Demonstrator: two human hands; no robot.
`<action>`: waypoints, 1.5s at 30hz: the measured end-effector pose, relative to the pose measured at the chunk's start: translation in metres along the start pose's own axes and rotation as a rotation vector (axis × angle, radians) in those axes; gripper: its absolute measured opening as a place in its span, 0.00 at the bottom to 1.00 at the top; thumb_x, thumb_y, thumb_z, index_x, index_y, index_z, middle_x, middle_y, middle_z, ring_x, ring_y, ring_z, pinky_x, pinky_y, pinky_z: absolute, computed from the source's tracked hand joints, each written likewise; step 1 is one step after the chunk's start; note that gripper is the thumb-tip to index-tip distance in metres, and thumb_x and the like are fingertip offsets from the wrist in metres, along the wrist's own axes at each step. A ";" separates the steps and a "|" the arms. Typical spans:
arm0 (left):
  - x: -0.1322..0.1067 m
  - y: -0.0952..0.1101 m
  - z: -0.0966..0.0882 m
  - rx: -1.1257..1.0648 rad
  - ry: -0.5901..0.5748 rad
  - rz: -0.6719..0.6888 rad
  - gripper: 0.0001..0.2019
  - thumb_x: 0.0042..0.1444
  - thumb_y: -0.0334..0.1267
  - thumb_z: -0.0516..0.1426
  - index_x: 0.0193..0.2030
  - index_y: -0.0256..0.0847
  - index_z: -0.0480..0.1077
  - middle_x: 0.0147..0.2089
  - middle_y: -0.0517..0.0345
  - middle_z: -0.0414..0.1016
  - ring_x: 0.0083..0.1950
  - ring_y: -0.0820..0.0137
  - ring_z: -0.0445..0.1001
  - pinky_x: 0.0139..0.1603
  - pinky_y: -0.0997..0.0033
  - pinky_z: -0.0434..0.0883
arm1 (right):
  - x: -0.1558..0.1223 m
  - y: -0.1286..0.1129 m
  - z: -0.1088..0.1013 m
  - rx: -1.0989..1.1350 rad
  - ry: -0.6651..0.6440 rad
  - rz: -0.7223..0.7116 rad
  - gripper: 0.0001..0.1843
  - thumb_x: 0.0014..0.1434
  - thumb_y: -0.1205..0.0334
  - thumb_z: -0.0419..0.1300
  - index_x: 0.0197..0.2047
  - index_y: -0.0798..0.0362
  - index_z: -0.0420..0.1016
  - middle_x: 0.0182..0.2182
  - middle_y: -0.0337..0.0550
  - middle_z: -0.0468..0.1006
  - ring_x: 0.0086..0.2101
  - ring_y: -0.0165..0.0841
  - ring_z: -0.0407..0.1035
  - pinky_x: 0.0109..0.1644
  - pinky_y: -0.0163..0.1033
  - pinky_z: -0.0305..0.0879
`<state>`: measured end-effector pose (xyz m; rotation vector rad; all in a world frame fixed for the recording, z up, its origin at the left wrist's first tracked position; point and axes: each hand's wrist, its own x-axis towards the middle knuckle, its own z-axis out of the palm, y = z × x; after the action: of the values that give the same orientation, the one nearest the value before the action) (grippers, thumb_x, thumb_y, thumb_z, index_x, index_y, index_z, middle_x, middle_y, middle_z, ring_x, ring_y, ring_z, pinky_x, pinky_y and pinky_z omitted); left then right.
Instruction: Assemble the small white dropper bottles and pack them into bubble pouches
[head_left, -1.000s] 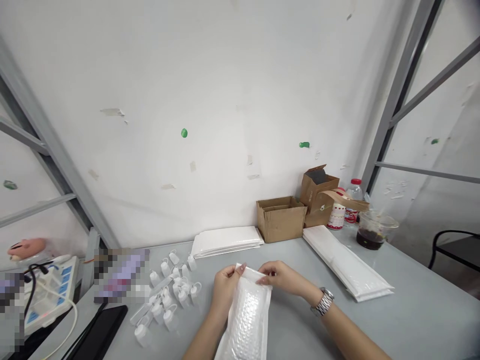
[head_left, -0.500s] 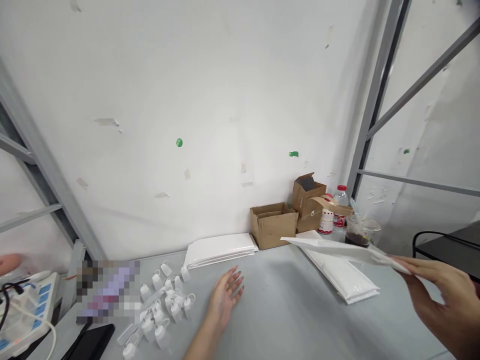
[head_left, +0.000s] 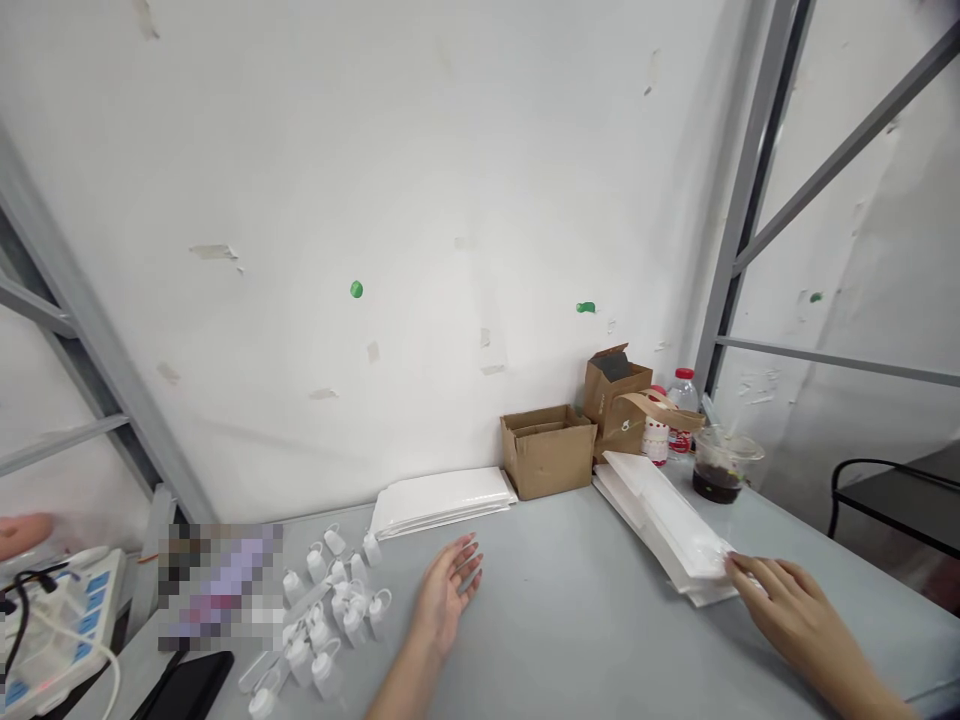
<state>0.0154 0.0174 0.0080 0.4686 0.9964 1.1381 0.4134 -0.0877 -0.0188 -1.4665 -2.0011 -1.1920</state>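
Observation:
My left hand (head_left: 448, 585) hovers flat over the grey table (head_left: 570, 620) with fingers stretched out, holding nothing, just right of a cluster of several small white capped bottles (head_left: 330, 610). My right hand (head_left: 780, 600) rests on the table at the near end of a stack of white bubble mailers (head_left: 664, 520); its fingertips touch the top mailer's near end and its fingers lie extended.
A second stack of white mailers (head_left: 442, 497) lies by the wall. Open cardboard boxes (head_left: 547, 450) (head_left: 616, 390), a red-capped bottle (head_left: 681, 400) and a cup of dark liquid (head_left: 724, 465) stand at back right. A power strip (head_left: 52, 630) and black phone (head_left: 191, 685) lie left. A black chair (head_left: 892, 500) stands right.
One second ago both hands held a bubble mailer in front of me. My right hand carried it right and laid it on the right stack; my left hand let go and stays open.

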 end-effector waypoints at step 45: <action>-0.005 -0.002 0.003 0.045 0.022 0.121 0.09 0.45 0.36 0.57 0.34 0.37 0.70 0.32 0.55 0.73 0.31 0.74 0.71 0.34 0.74 0.66 | 0.213 -0.207 0.075 0.548 -0.308 -0.038 0.21 0.58 0.62 0.53 0.55 0.56 0.61 0.52 0.56 0.66 0.50 0.44 0.59 0.51 0.48 0.56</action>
<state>0.0181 0.0126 0.0102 0.5593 1.0252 1.2333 0.1570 0.0775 0.0088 -1.3806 -2.3142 -0.3785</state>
